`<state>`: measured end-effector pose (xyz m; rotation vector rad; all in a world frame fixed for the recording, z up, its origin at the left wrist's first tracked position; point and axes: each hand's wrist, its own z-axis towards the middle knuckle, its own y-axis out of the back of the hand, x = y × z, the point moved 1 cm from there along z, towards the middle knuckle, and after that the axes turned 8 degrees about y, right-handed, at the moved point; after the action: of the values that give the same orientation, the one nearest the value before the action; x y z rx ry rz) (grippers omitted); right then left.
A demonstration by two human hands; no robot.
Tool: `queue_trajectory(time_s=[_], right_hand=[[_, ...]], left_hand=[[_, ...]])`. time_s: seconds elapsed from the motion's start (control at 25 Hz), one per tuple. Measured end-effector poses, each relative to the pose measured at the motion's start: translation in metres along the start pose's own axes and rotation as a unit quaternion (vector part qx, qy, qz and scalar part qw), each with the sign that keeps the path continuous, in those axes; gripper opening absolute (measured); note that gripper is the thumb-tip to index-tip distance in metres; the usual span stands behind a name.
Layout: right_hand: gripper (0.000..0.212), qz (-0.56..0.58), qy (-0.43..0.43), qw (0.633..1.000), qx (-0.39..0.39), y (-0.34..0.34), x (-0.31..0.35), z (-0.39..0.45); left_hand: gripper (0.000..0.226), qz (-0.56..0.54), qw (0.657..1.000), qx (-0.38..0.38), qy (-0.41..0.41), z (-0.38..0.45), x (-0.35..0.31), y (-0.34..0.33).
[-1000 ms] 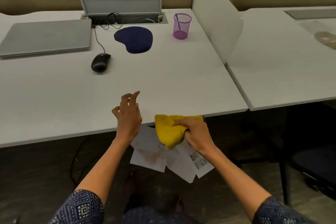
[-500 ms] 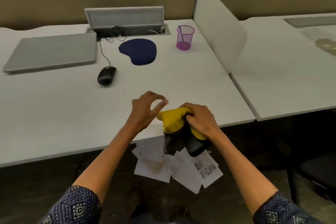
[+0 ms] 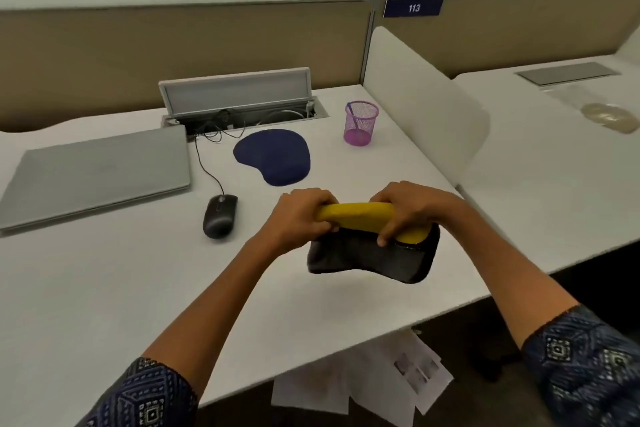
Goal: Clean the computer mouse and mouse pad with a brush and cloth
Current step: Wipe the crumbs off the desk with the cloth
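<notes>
Near desk edge (image 3: pixel 450 319), left hand (image 3: pixel 304 218), right hand (image 3: pixel 408 211) stretch cloth (image 3: pixel 360 215).

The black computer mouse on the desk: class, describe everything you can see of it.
The computer mouse is black, smooth and rounded, apparently plastic, with a scroll wheel near its far end. It lies flat on the white desk, left of both hands, untouched. Its thin black cable runs back to the open cable tray. It sits off the blue mouse pad.

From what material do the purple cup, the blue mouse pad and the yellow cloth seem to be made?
Purple cup: likely wire or plastic mesh; you see through its wall. Blue mouse pad: matte, probably fabric-covered foam; no shine. Yellow cloth: soft textile with a dark grey side, folding where both hands grip it.
</notes>
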<state>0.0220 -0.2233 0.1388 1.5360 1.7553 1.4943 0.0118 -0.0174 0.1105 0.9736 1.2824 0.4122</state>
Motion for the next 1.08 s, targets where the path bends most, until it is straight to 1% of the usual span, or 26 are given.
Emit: queue_trajectory(time_s=[0.08,0.16,0.2,0.36,0.44,0.52,0.6,0.64,0.68,0.72,0.76,0.8,0.84,0.88,0.92,0.96,1.0,1.08], right_hand=[[0.045,-0.032,-0.031,0.999,0.006,0.008,-0.004,0.016],[0.056,-0.046,-0.053,0.998,0.004,0.015,-0.014,0.03],[0.058,-0.051,-0.058,0.997,0.001,0.019,-0.019,0.038],[0.051,-0.07,-0.055,0.996,-0.003,0.039,-0.044,0.071],[0.045,-0.092,-0.056,0.994,-0.018,0.049,-0.062,0.087],[0.037,-0.138,-0.058,0.986,-0.071,0.062,-0.082,0.103],[0.033,-0.191,-0.055,0.969,-0.148,0.071,-0.099,0.118],[0.035,-0.224,-0.05,0.955,-0.189,0.071,-0.107,0.126],[0.04,-0.264,-0.036,0.936,-0.231,0.068,-0.117,0.134],[0.052,-0.298,-0.028,0.922,-0.246,0.061,-0.126,0.141],[0.068,-0.318,-0.028,0.92,-0.228,0.051,-0.132,0.144],[0.082,-0.319,-0.029,0.93,-0.179,0.037,-0.14,0.147],[0.09,-0.294,-0.037,0.948,-0.117,0.02,-0.147,0.149],[0.093,-0.278,-0.041,0.956,-0.081,0.003,-0.158,0.152],[0.092,-0.259,-0.048,0.964,-0.042,-0.009,-0.164,0.153],[0.088,-0.239,-0.047,0.969,-0.032,-0.014,-0.166,0.152],[0.083,-0.214,-0.047,0.975,-0.032,-0.014,-0.168,0.151],[0.07,-0.167,-0.034,0.985,-0.026,-0.015,-0.169,0.15]], left_hand=[[0.028,0.03,0.999,-0.008,-0.019,0.016,0.003,0.006],[0.028,0.05,0.999,-0.005,-0.016,0.033,0.007,0.008],[0.028,0.065,0.998,-0.005,-0.011,0.042,0.008,0.008],[0.029,0.129,0.991,-0.018,0.001,0.081,0.005,0.004],[0.03,0.169,0.985,-0.029,0.005,0.107,0.004,-0.001],[0.033,0.162,0.985,-0.053,0.008,0.135,0.002,-0.006],[0.035,0.149,0.984,-0.094,0.007,0.162,-0.001,-0.012],[0.036,0.168,0.979,-0.111,0.007,0.174,-0.001,-0.017],[0.037,0.192,0.973,-0.124,0.006,0.187,0.001,-0.023],[0.04,0.213,0.968,-0.133,-0.001,0.196,0.005,-0.031],[0.043,0.228,0.965,-0.127,-0.005,0.202,0.011,-0.041],[0.047,0.241,0.965,-0.104,-0.002,0.206,0.018,-0.054],[0.052,0.254,0.964,-0.071,0.008,0.206,0.026,-0.067],[0.056,0.263,0.964,-0.034,0.021,0.207,0.034,-0.081],[0.057,0.266,0.963,-0.006,0.035,0.205,0.04,-0.092],[0.058,0.265,0.963,0.007,0.042,0.203,0.045,-0.1],[0.065,0.267,0.963,0.007,0.045,0.202,0.048,-0.105],[0.088,0.28,0.959,0.007,0.043,0.201,0.049,-0.109]])
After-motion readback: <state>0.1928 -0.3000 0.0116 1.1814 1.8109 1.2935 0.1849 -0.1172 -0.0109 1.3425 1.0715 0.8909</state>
